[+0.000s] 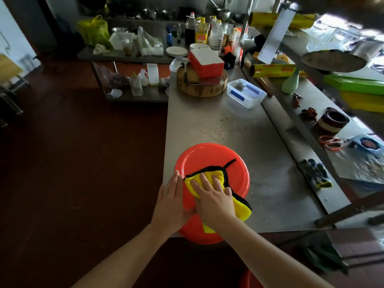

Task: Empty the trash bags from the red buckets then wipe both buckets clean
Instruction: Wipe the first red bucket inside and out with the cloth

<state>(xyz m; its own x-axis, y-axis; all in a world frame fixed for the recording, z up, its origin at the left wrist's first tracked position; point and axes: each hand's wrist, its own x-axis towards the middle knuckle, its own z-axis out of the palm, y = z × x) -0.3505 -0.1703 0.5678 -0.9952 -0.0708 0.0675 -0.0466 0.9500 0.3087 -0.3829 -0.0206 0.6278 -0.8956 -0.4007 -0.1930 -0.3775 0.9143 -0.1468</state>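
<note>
A red bucket [214, 156] stands upside down at the near left corner of the steel table [209, 123], its round bottom facing up. A yellow cloth with black trim [242, 208] lies across that bottom. My right hand [214, 196] presses flat on the cloth with the fingers spread. Against the bucket's left side rests my left hand [172, 202], fingers straight. Part of a second red bucket [250, 280] shows on the floor at the bottom edge.
Farther along the table are a round wooden chopping block [201, 88] with a cleaver and a red box [206, 63], and a clear plastic tub [246, 93]. Work gloves [318, 173], scissors and a bowl lie on the right ledge. Dark floor [83, 163] spreads to the left.
</note>
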